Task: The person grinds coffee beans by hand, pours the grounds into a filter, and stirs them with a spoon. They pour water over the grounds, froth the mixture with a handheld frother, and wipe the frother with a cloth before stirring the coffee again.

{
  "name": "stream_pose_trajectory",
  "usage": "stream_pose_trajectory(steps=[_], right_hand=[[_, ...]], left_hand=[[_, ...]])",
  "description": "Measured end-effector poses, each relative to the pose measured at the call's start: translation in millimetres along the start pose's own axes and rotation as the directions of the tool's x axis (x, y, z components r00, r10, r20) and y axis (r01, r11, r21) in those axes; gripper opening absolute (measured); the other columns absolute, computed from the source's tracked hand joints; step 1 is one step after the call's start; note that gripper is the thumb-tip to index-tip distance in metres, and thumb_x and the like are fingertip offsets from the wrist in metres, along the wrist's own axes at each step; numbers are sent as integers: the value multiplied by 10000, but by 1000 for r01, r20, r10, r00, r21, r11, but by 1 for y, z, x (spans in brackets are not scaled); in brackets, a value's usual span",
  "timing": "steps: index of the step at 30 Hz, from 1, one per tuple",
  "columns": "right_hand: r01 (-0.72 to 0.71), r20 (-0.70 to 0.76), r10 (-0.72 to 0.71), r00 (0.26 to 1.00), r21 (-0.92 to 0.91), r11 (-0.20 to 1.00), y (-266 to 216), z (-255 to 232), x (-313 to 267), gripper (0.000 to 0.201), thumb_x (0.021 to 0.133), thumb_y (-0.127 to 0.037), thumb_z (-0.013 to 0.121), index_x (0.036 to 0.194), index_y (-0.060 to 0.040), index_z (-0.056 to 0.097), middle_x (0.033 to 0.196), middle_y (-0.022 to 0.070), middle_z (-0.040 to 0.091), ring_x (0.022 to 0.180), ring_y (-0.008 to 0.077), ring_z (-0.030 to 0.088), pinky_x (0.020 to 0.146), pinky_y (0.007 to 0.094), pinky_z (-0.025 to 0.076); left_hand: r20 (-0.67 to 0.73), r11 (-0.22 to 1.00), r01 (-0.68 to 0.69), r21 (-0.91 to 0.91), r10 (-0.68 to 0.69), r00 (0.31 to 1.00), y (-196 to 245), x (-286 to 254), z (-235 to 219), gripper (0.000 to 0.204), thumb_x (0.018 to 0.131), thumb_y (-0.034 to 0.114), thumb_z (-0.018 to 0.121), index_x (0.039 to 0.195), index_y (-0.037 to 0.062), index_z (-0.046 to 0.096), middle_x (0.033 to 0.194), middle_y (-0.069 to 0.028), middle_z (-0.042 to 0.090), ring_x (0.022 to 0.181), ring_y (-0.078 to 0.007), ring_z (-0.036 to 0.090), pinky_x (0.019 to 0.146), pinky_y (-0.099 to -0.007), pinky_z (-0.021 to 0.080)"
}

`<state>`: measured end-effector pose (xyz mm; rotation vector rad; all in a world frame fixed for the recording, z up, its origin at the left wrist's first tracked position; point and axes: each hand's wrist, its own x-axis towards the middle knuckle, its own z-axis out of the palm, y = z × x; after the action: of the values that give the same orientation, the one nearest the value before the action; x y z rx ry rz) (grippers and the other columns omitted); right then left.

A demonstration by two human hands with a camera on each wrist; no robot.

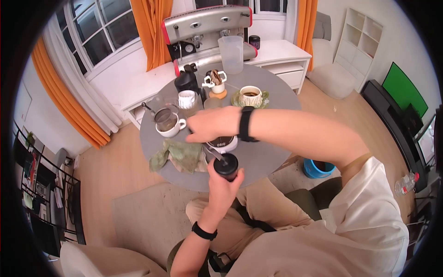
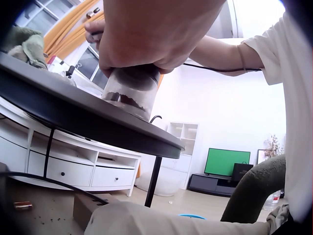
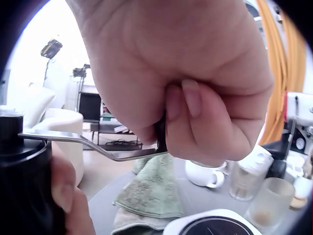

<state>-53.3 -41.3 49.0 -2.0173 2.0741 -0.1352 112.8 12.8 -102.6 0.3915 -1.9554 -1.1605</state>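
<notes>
Held in the left hand is a black hand coffee grinder, upright at the table's front edge. Its clear lower jar shows dark grounds in the left wrist view. A bent metal crank runs from the grinder's top to a dark knob, which the right hand grips with curled fingers. In the head view the right hand reaches across the table, over a white device with a round dark top. Beside that device lies a crumpled green cloth.
The round grey table also bears a white cup under a strainer, a coffee cup on a green saucer, and a clear pitcher. Behind stands an espresso machine. A blue bucket sits on the floor.
</notes>
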Motion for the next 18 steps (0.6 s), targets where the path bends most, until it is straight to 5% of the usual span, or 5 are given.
stream_pose_trajectory(steps=[6,10,14,17,18], right_hand=[[-204,-127,214,968,92,975,48,-4,-86,513,1033,-465,606,1089,45,589,830,276,705,823,467,714,763,550,561],[-340,-240,355,903,102,935,38,7,-141,432,1021,-393,620,1048,35,574,792,265,721,763,462,733,678,558,597],[-358,-221,352,910,14,934,12,9,-182,400,1022,-384,618,1030,9,546,656,200,691,615,437,710,557,555,575],[-262,-186,254,949,-23,965,-14,17,-201,389,1023,-383,620,1018,-4,537,599,166,671,550,413,696,483,537,551],[-189,-166,181,969,-32,981,-26,18,-204,383,1025,-380,618,1017,-6,539,588,159,667,541,403,696,467,526,546]], left_hand=[[18,993,71,-89,-70,997,-5,-4,2,757,884,90,863,1407,-63,338,1075,-162,690,865,-172,747,743,-311,613],[23,983,144,-111,-142,990,-1,-6,0,723,854,9,843,1382,-11,349,1098,-121,685,940,-160,694,861,-317,581],[-24,999,-31,21,31,999,-3,0,-5,717,855,-6,834,1384,-1,350,1126,-122,650,965,-168,694,875,-320,579],[-48,974,180,-135,-188,981,-20,7,-6,696,858,-18,823,1372,5,354,1140,-119,636,968,-162,685,864,-313,581],[-47,979,150,-141,-158,986,-24,11,-10,674,864,-27,812,1361,13,358,1149,-113,637,936,-146,675,842,-302,586]])
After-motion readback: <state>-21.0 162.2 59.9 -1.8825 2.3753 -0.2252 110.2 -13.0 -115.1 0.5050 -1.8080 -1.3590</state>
